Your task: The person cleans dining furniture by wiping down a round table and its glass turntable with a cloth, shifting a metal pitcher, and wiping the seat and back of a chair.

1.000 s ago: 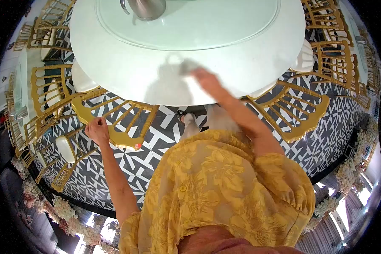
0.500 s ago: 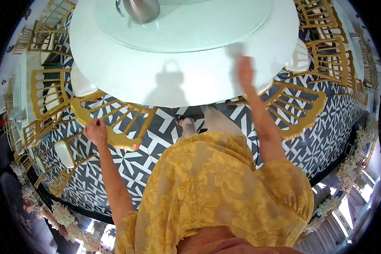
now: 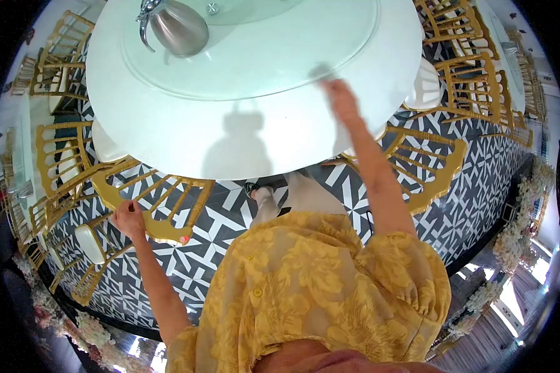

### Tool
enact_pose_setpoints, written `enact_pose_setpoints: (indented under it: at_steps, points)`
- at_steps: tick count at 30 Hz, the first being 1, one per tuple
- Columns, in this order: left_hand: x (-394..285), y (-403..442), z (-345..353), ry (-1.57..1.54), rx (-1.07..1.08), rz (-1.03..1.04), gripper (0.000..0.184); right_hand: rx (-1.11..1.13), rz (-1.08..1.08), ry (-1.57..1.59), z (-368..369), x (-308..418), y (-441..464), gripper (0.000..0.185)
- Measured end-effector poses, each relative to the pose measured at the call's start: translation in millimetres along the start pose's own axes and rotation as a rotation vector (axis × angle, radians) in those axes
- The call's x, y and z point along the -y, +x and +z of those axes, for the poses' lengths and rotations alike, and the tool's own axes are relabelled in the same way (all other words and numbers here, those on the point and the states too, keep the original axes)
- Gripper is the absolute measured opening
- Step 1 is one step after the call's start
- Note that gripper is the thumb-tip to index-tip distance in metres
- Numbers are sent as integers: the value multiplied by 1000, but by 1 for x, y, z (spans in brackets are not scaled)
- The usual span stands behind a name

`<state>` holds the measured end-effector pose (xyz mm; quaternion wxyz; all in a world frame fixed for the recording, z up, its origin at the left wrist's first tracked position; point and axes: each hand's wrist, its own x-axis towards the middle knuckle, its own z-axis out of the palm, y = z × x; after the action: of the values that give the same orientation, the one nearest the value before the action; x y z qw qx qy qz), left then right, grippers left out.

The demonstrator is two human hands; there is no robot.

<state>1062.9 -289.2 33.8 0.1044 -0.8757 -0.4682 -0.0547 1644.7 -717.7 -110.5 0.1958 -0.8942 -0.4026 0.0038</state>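
Over the right part of the round white table (image 3: 168, 140) is my right hand (image 3: 342, 102), blurred by motion near the edge of the pale glass disc (image 3: 261, 68); whether it holds anything is not clear. At the lower left, my left hand (image 3: 129, 219) is by the back of a gold chair (image 3: 109, 189), fingers curled together, and what they may hold is too small to tell. A steel jug (image 3: 179, 30) with a curved handle stands on the glass disc, far from both hands.
Another gold chair (image 3: 438, 180) stands right of my right forearm. More gold chairs (image 3: 470, 87) line the right side, and a white-seated chair (image 3: 90, 244) is at the lower left. The floor (image 3: 221, 214) has a black and white pattern. Flowers (image 3: 516, 233) edge the right side.
My right hand swept right, then moved back left and towards the glass disc. The view has shifted, so the table and jug sit lower in it. My left hand stays by the chair back.
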Motion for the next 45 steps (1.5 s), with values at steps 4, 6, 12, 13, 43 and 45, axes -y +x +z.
enact_pose_setpoints:
  at_steps: [4,6,12,13,43,45]
  points:
    - [-1,-2,-2,-23,56,-40,9,194,558,-735,-34,-228,-38,40]
    - [-2,3,-4,-36,28,-15,9,312,880,-546,-119,-180,-35,42]
    - [-7,3,-11,0,46,-8,9,-648,172,-250,-62,-126,11,53]
    - [-3,2,-8,-8,52,-2,9,-503,314,-129,-52,-89,30,59]
    - [-11,0,-9,-115,-13,-30,14,-101,-165,335,96,281,61,46]
    - [-13,0,-14,-101,33,-55,13,144,-168,286,90,310,67,47]
